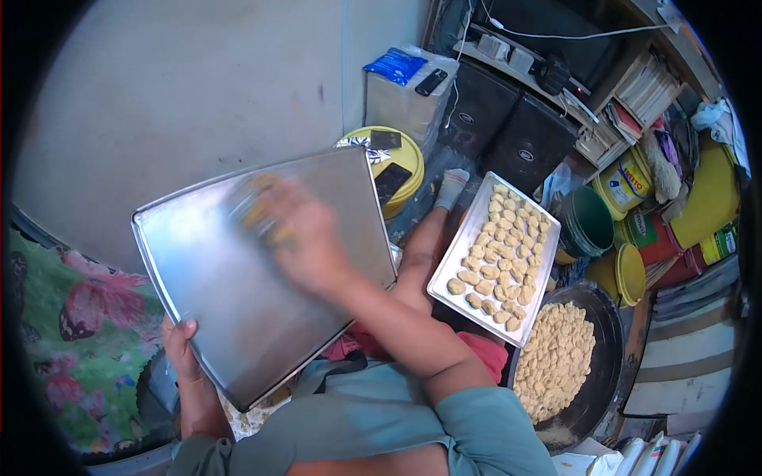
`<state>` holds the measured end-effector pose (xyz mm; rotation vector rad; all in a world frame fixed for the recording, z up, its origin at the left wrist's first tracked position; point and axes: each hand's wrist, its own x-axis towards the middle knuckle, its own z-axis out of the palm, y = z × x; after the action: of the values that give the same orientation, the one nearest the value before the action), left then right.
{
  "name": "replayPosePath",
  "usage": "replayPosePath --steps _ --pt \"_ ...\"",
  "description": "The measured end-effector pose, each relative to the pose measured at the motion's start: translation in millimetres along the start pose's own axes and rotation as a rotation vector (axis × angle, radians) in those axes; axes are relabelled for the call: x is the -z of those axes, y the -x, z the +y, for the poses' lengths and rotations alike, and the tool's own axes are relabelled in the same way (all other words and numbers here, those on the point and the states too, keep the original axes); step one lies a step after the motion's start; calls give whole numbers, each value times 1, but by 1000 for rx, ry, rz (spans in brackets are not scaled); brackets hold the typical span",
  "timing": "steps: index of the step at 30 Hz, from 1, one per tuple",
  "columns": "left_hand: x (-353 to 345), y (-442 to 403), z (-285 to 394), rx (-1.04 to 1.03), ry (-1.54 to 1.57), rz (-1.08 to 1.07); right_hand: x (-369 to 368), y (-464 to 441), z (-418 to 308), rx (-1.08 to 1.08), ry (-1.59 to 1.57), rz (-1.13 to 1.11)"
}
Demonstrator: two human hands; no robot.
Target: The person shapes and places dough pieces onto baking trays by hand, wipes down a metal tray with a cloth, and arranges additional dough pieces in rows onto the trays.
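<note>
Fingers of the left hand (pixel 182 353) grasping a metal tray (pixel 246 278) by its eight o'clock rim, right hand (pixel 305 238) clasping a blurred yellowish item (pixel 266 210) over it, metal tray at nine o'clock, dough-laden tray (pixel 459 258) at three.

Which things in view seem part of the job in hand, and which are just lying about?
Likely part of the job:
bare metal tray, held by the left hand
blurred yellowish thing in the right hand
tray of dough-like pieces
black basin with more pieces

Apparently just lying about:
blue packet
phone on the box
speakers
</note>
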<state>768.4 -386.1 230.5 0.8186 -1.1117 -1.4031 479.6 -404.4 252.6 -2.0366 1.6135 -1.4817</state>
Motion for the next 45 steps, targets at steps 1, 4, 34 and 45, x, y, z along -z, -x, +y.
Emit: replayPosePath --steps 1,4,34,45 --pt "-5 -4 2 8 -18 -21 -18 8 -23 194 45 -23" --pt "-18 -7 13 -11 -38 -54 -26 6 2 245 122 -34" --pt "-315 -48 -80 -1346 -675 -1207 309 100 39 -368 -1363 553" --pt "-414 33 -256 -1411 -721 -1584 385 351 197 -1007 -712 847"
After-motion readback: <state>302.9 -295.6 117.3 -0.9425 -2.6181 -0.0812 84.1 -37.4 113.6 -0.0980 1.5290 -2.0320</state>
